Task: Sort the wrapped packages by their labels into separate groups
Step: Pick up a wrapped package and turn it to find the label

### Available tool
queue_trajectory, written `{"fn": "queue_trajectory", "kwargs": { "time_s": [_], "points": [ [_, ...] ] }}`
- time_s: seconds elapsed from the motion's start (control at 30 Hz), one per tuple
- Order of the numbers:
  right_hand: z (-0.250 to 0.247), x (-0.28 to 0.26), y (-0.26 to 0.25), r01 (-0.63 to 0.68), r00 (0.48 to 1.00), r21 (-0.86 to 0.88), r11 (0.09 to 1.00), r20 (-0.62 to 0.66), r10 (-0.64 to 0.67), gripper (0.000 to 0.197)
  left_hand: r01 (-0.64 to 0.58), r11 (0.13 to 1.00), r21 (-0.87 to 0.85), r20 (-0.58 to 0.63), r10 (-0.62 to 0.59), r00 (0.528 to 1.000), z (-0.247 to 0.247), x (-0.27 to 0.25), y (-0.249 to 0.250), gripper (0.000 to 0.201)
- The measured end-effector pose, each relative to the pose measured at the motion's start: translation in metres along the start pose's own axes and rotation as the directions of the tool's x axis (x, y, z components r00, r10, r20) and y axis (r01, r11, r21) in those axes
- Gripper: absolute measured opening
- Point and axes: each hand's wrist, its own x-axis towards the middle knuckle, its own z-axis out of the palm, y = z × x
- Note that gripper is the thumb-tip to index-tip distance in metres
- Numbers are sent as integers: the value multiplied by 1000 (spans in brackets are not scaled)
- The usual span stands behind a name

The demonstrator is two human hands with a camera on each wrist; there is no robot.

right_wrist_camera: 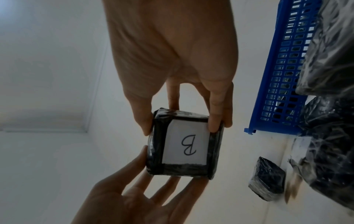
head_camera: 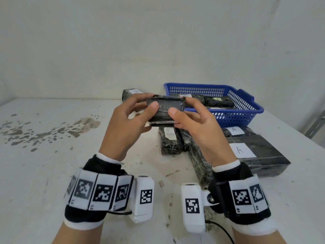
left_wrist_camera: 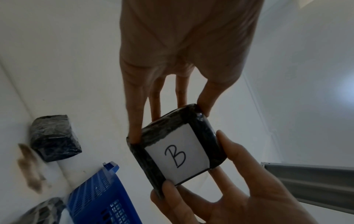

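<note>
Fingers (head_camera: pixel 154 105) of both hands pinch the B-labelled package (head_camera: pixel 165 110) between them.

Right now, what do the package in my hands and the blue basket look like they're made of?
Held package: glossy black plastic film, judging by wrinkles and shine, with a matte white paper label marked B; contents hidden. Blue basket: rigid moulded plastic, smooth, with a perforated grid wall.

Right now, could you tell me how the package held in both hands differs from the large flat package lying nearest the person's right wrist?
The held package is small and lifted off the table, its label B facing down; the large flat package lies on the table, label A facing up. Both are black-wrapped with white paper labels.
</note>
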Motion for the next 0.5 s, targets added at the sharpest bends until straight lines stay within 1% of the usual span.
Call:
{"fn": "queue_trajectory", "kwargs": {
  "time_s": [0.03, 0.13, 0.17, 0.2, 0.3, 0.4, 0.43, 0.5],
  "points": [
    [0, 0, 1, 6, 1000, -5, 1000, -2, -6, 24, 5, 1000, -23, -1, -5, 1000, 1, 0, 0, 12],
    [1, 1, 1, 6, 1000, 17, 1000, -10, -6, 38, -1, 998, -56, -12, 1, 1000, 1, -1, 1, 9],
    [1, 1, 1, 7, 1000, 29, 1000, -11, -7, 38, -5, 998, -59, -12, 4, 1000, 1, -1, 1, 10],
    [1, 1, 1, 7, 1000, 33, 999, -15, -6, 36, -6, 998, -64, -9, 6, 1000, 1, -1, 1, 10],
    [0, 2, 2, -3, 999, 12, 1000, -42, 3, 19, -24, 998, -65, 13, 25, 1000, 2, -2, 2, 14],
    [-2, 2, 2, -40, 999, 5, 999, -23, 40, 14, -51, 997, -59, 12, 52, 999, 4, -3, 2, 18],
    [-3, 2, 1, -44, 999, 22, 999, -8, 45, 12, -46, 997, -64, 15, 47, 999, 4, -3, 2, 21],
    [-4, 1, 0, -14, 1000, 70, 997, 13, 13, 7, -13, 998, -59, 14, 14, 1000, 5, -2, 3, 35]
  ]
}}
